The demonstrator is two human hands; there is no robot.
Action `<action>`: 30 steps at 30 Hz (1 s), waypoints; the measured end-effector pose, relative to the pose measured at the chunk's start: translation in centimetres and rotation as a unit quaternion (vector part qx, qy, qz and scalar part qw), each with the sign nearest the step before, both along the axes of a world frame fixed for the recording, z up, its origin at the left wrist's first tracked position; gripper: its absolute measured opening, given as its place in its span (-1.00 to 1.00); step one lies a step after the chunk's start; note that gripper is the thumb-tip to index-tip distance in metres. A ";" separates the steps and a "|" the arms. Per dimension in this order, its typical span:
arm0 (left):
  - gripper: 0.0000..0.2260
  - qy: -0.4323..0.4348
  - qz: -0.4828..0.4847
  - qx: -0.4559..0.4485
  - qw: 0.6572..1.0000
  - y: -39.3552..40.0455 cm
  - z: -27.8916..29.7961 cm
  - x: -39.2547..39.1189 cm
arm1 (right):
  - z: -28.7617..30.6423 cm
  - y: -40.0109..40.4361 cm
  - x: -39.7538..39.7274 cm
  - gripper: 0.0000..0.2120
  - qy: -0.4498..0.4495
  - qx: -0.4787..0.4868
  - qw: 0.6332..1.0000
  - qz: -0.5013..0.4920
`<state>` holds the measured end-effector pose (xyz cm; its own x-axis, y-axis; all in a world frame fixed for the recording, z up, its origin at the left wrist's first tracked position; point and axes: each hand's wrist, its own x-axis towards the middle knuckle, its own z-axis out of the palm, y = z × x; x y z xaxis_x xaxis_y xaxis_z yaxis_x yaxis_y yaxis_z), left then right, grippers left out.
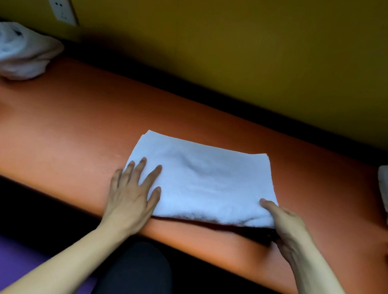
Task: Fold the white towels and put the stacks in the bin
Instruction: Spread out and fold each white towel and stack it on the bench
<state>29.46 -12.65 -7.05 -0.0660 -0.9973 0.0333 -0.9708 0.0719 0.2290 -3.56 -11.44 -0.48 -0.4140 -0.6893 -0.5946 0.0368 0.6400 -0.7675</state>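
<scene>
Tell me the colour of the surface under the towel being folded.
Orange, seen in the head view, the only one.

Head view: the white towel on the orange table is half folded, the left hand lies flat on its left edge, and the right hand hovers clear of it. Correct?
Not quite. In the head view the right hand is not clear of the towel: it pinches the near right corner. The left hand does lie flat on the left edge, on the orange table.

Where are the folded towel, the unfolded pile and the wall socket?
folded towel (pixel 204 178), head view, middle of its top face
unfolded pile (pixel 18 52), head view, front of the crumpled heap at far left
wall socket (pixel 62 9), head view, centre of the white plate
</scene>
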 end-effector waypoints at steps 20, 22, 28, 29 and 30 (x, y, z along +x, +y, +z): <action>-0.32 0.341 0.048 0.052 0.937 1.7 -0.7 4.8 | 2.9 -3.1 25.1 -0.79 0.298 -0.166 0.868 0.361; -0.39 0.418 0.079 0.064 0.903 1.8 -0.1 5.0 | 1.9 -2.9 25.6 -0.70 0.309 -0.115 0.849 0.412; -0.67 0.514 0.168 0.069 0.838 1.7 2.3 4.9 | 2.1 -2.3 24.1 -0.67 0.252 -0.192 0.868 0.382; -0.67 0.499 0.167 0.076 0.847 1.8 2.6 4.7 | 2.1 -2.3 23.1 -0.71 0.264 -0.218 0.874 0.344; -0.63 0.473 0.163 0.079 0.862 1.8 3.0 4.5 | 2.0 -2.4 21.9 -0.74 0.285 -0.237 0.878 0.303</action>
